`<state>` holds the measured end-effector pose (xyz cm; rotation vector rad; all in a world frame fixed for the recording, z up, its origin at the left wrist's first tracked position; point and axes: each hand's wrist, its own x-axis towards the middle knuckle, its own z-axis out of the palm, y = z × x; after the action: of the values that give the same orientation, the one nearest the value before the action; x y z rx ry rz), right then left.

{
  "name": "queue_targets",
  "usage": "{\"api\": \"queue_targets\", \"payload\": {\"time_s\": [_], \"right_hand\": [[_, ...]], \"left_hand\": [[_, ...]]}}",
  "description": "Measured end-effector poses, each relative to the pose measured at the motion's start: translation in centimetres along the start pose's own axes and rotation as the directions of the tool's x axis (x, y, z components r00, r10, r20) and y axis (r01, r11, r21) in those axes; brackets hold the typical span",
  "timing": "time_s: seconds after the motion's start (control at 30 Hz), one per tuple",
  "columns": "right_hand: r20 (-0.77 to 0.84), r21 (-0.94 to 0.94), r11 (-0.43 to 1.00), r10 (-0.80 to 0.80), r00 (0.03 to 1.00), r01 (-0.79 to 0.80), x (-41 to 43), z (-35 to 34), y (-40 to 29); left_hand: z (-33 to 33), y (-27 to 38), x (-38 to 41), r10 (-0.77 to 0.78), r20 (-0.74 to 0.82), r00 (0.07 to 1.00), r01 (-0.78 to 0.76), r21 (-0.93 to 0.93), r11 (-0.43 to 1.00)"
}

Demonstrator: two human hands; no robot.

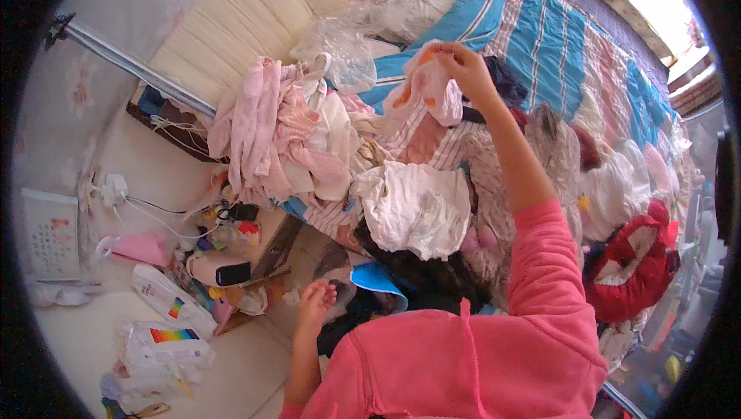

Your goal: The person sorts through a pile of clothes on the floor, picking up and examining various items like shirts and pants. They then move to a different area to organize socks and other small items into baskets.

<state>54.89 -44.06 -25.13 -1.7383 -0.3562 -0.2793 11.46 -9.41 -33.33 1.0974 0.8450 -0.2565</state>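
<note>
My right hand (460,66) is stretched out over the bed and pinches a pale pink cloth item with orange patches (425,86), which hangs down from my fingers. My left hand (317,298) is held low at the left of my body, its fingers loosely curled, with nothing seen in it. Between my arms a crumpled white garment (417,208) lies on top of other clothes. To its left is a heap of pink garments (266,124), some of them ribbed.
A striped blue quilt (544,43) covers the far bed, beside a clear plastic bag (347,66). At right lies a red garment (631,268). A cluttered bedside cabinet (272,234) and a white charger with cables (114,189) are at left. White packages (168,341) lie lower left.
</note>
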Motion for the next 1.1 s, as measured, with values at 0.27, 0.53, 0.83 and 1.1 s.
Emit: {"api": "queue_targets", "payload": {"time_s": [0.27, 0.53, 0.83, 1.1], "right_hand": [[-0.023, -0.042, 0.998, -0.041, 0.999, 0.040, -2.9, -1.6, -7.6], [0.420, -0.676, 0.639, -0.076, 0.904, 0.367, -24.0, 5.4, -7.0], [0.815, -0.503, 0.760, 0.258, 0.520, 0.411, -40.1, 21.6, -6.2], [0.867, -0.488, 0.334, 0.296, 0.402, 0.807, -37.2, 26.7, -1.3]], "left_hand": [[-3.0, -2.5, -1.3, 0.054, -0.066, 0.996, -0.052, 0.027, 0.998], [-13.2, -9.6, -9.9, 0.654, -0.381, 0.654, -0.038, 0.846, 0.532], [-20.1, -29.5, -15.0, 0.165, -0.943, 0.288, 0.414, 0.278, 0.867], [-17.4, -34.4, -16.3, -0.491, -0.598, 0.633, 0.242, -0.449, 0.860]]}}
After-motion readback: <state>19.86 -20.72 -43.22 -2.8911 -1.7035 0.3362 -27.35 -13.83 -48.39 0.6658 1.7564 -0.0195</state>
